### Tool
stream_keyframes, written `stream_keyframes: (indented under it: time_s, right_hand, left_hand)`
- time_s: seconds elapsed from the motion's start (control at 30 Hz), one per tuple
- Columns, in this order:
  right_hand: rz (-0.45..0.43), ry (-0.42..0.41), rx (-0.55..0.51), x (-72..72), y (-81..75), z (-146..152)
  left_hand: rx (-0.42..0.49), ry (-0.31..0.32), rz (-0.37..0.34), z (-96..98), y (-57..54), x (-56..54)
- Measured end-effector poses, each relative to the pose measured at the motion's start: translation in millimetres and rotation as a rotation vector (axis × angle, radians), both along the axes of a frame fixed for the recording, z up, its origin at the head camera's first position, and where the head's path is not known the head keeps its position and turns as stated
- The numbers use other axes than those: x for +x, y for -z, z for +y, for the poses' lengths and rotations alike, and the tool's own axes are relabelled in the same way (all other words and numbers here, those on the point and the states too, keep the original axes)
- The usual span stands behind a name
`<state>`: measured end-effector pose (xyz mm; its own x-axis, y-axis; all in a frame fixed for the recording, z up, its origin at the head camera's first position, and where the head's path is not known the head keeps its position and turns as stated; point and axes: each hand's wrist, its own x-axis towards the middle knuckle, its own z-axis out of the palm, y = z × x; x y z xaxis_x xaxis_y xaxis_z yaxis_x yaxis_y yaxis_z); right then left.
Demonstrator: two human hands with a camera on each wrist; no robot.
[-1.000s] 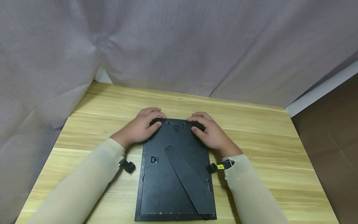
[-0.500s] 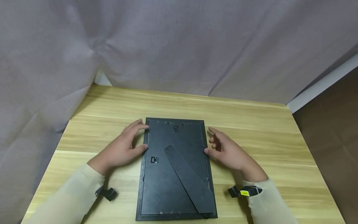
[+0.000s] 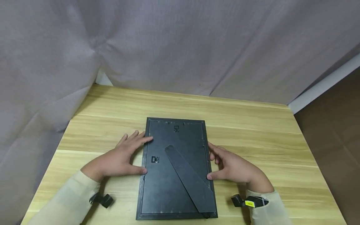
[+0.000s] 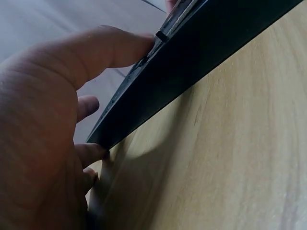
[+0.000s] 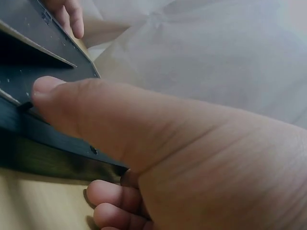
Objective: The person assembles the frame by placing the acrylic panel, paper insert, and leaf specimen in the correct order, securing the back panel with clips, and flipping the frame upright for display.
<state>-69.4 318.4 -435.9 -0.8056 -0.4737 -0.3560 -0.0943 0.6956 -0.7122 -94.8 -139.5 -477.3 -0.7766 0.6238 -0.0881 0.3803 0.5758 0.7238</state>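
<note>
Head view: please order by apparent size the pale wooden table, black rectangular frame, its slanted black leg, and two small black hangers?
1. Pale wooden table
2. Black rectangular frame
3. Slanted black leg
4. Small black hangers: too alike to rank

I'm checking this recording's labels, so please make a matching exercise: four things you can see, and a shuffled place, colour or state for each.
Column one:
1. Left hand
2. Black frame
3. Cloth
4. Right hand

Column two:
A. Thumb on the edge at the person's right
B. Grey, hanging behind the table
C. Fingers spread, touching the edge at the person's left
D. Lying back side up

Right pairs: 1-C, 2-D, 3-B, 4-A
</note>
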Motion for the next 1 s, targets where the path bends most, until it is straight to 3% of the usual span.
stream_keyframes:
  time_s: [0.23,0.57,1.0]
  right_hand:
    - [0.004,-0.017,-0.006,2.4,0.9,3]
    - [-0.03,-0.039,-0.065,0.4,0.5,10]
    - [0.01,-0.002,0.04,6.4,0.8,-5]
  left_hand:
    - [-0.026,0.045,0.002,-0.5,-2.6,-2.1]
    - [-0.046,0.05,0.006,-1.1,-3.2,-3.1]
    - [-0.028,0.007,-0.022,4.2,-2.4,6.7]
